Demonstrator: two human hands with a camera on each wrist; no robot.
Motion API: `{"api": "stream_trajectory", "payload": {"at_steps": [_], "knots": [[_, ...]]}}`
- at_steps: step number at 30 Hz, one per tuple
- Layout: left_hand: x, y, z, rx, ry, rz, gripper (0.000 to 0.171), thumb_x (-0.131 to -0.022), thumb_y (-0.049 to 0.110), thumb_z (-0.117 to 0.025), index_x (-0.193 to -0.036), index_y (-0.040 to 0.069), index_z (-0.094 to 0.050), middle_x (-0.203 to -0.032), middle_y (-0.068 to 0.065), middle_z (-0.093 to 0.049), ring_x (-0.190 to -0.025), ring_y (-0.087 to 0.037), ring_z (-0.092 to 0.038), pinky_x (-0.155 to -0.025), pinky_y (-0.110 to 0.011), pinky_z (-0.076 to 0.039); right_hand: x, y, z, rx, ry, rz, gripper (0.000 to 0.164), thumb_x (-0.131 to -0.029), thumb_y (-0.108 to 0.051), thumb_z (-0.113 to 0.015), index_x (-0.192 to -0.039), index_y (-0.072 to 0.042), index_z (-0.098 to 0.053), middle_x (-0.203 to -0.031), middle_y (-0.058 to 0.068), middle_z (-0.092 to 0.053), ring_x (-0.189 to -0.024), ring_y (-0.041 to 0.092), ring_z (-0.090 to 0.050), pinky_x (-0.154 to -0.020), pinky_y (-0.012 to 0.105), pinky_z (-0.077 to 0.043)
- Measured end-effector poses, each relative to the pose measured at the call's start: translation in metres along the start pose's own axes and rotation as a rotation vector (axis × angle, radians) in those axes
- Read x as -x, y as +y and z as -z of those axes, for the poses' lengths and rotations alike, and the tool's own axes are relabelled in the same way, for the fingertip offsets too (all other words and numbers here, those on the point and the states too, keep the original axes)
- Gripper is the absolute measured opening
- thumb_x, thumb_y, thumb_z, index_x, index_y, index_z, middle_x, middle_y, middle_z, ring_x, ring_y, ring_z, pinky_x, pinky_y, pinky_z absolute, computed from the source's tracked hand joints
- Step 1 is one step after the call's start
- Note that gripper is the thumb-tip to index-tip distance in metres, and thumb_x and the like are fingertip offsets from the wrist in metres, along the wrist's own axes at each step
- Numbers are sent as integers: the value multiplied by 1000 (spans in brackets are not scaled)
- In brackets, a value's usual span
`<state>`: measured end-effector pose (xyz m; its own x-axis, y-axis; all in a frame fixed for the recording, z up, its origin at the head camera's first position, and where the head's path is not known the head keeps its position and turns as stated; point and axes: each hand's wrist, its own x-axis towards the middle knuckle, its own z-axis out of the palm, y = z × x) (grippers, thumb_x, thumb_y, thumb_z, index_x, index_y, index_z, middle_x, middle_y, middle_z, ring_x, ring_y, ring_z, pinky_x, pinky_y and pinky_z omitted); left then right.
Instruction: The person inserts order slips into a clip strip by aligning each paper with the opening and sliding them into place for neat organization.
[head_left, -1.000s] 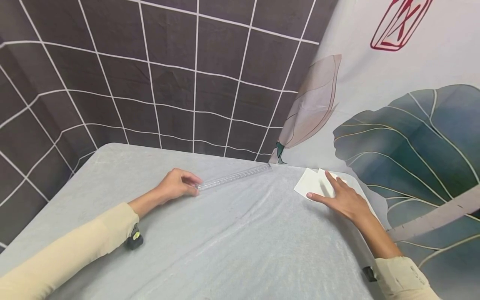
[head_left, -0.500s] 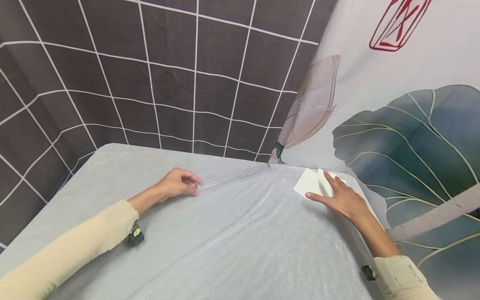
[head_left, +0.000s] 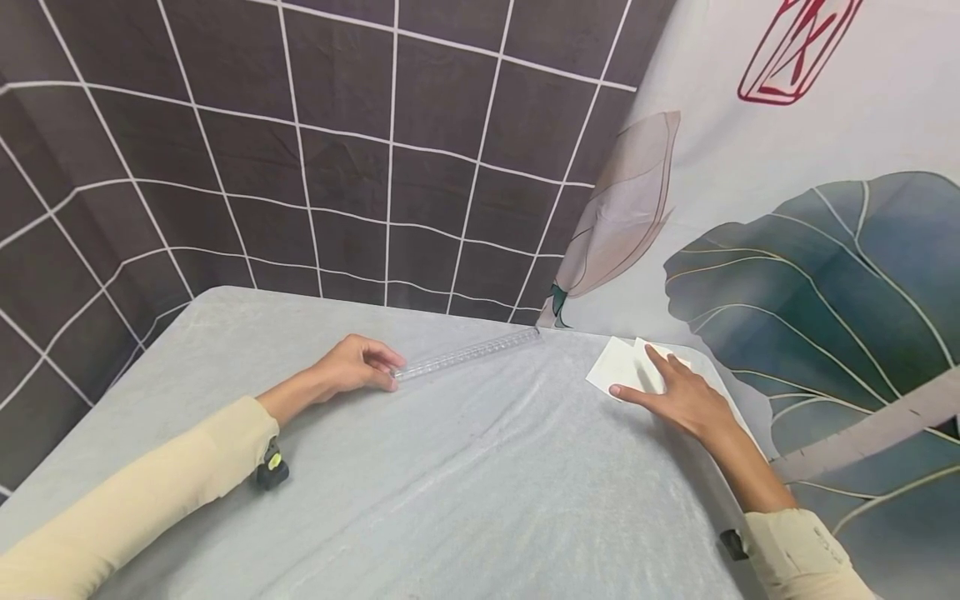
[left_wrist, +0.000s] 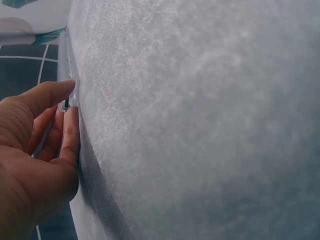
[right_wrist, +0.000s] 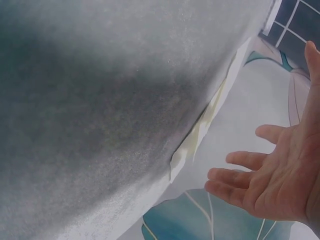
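Observation:
My left hand point(head_left: 352, 367) is at the near left end of a long clear plastic ruler point(head_left: 468, 354) with a regular pattern along it. In the left wrist view the thumb and fingers point(left_wrist: 71, 130) pinch that end, where a small dark tip shows between them. The ruler lies slanted on the grey cloth, its other end reaching the back edge. At the right, my right hand point(head_left: 690, 400) is spread over white folded papers point(head_left: 618, 367). In the right wrist view the fingers point(right_wrist: 245, 160) are straight and apart from the papers point(right_wrist: 200, 130).
A grey cloth point(head_left: 450, 483) with creases covers the table. Behind it hangs a dark curtain with white grid lines point(head_left: 337, 167). A white cloth printed with large leaves point(head_left: 825, 267) hangs along the right edge.

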<state>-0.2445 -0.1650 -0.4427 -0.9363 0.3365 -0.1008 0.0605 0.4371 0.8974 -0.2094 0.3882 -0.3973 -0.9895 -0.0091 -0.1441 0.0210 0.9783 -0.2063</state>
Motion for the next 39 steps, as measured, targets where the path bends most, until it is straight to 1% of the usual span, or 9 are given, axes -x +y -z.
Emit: {"api": "stream_trajectory", "payload": {"at_steps": [4,12,17,22,31,39], "knots": [[-1,-2,-1,4,-5,-5,43,-83,0,-92,-125,-5,-81,-120,-19,-83,-95,-9,-70,-83,-19,-58,0,1,0,-1,-6,-3,123,-95,-89,-57,-181,-10,-17,-178,45,-21,-156,74,-32,-113,92,-35],[0,-1,-1,0,-16,-6,44,-84,1,-91,-126,-5,-81,-123,-20,-83,-98,-11,-71,-85,-21,-58,0,3,-1,-3,-20,-26,124,-95,-90,-56,-181,-12,-17,-179,44,-20,-156,76,-30,-113,93,-35],[-1,-1,-1,2,-14,-4,43,-84,1,-91,-125,-5,-81,-122,-20,-83,-97,-10,-71,-84,-21,-58,-1,4,-1,-13,-27,-31,124,-94,-90,-57,-181,-12,-17,-179,43,-20,-156,76,-28,-113,93,-34],[-1,0,-1,8,-11,-10,43,-83,0,-91,-125,-6,-81,-121,-20,-83,-96,-10,-71,-84,-21,-58,-3,6,-1,-15,-24,-30,124,-94,-90,-57,-181,-11,-17,-179,43,-21,-156,76,-30,-112,93,-35],[0,2,-2,21,-6,5,43,-83,-1,-91,-125,-6,-81,-121,-19,-83,-96,-10,-70,-84,-20,-58,-7,8,-3,-26,-23,-31,124,-94,-90,-58,-181,-11,-18,-179,43,-21,-157,75,-29,-114,93,-33],[2,1,-3,32,4,21,43,-83,-1,-91,-125,-6,-81,-118,-20,-82,-96,-11,-70,-83,-21,-58,-9,6,-5,-30,-13,-20,123,-95,-90,-57,-180,-8,-23,-178,42,-24,-157,74,-30,-116,91,-34]]}}
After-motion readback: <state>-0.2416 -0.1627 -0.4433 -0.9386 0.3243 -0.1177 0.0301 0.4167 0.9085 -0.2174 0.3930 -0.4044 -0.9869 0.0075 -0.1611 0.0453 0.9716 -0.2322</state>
